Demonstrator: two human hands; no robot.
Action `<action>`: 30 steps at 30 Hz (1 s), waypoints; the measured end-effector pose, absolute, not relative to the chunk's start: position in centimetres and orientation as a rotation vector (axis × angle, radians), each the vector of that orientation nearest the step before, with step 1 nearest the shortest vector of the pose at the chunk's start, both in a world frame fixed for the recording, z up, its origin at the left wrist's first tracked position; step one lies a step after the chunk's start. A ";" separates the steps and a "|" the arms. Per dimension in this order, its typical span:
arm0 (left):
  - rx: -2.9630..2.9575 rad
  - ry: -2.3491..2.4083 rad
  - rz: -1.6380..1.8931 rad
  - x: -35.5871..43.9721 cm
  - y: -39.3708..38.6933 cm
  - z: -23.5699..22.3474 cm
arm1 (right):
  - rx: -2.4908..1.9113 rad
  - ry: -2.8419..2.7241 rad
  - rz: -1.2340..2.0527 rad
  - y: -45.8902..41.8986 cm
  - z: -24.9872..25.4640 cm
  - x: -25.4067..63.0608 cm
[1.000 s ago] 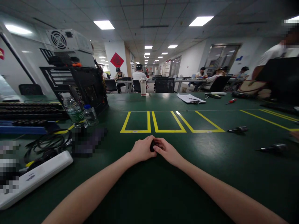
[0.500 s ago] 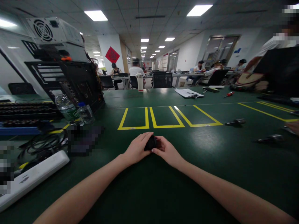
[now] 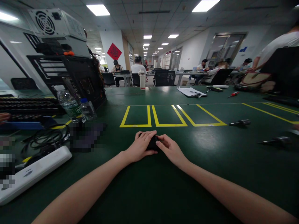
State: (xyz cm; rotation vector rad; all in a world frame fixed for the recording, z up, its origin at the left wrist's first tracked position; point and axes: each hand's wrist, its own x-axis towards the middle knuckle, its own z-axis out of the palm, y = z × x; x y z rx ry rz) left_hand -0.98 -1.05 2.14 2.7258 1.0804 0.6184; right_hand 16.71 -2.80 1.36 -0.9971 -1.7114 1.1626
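Note:
A small dark rounded object (image 3: pixel 153 143) is between my hands, low over the green table (image 3: pixel 149 186); its kind is hard to make out against the dark surface. My left hand (image 3: pixel 142 145) wraps over its left side and top, thumb underneath. From the right, my right hand (image 3: pixel 171 150) pinches its other side with thumb and fingertips. Much of the object is hidden behind the fingers. Just beyond my hands, yellow tape outlines (image 3: pixel 135 126) mark the table.
To the right lie two dark tools with metal shafts (image 3: pixel 240 123) (image 3: pixel 277 141). On the left are a white power strip (image 3: pixel 35 175), black cables (image 3: pixel 44 140), water bottles (image 3: pixel 68 104) and computer hardware (image 3: pixel 81 81). A clipboard (image 3: pixel 191 92) and white cup (image 3: pixel 142 81) stand farther back. A person (image 3: pixel 280 46) is at right.
My left hand has shifted farther over the top of the dark object, covering more of it. The view has turned slightly left. Another person's fingers now show at the left edge.

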 end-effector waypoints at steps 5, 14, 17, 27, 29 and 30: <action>2.679 1.021 0.622 -1.0 -1.5 2.7 | -0.972 -1.699 1.210 -2.6 1.5 16.9; 2.617 1.014 0.687 -0.8 -1.3 2.3 | -0.856 -1.693 1.265 -1.8 0.6 17.1; 2.616 1.014 0.712 -0.9 -1.3 2.1 | -0.830 -1.684 1.288 -1.6 0.4 17.2; 2.565 1.068 0.744 -1.0 -1.2 1.8 | -0.926 -1.715 1.232 -1.6 0.8 17.3; 2.514 1.080 0.777 -1.0 -1.0 1.7 | -0.969 -1.739 1.213 -1.5 0.8 17.4; 2.492 1.084 0.789 -1.1 -1.0 1.7 | -0.983 -1.758 1.211 -1.5 0.9 17.4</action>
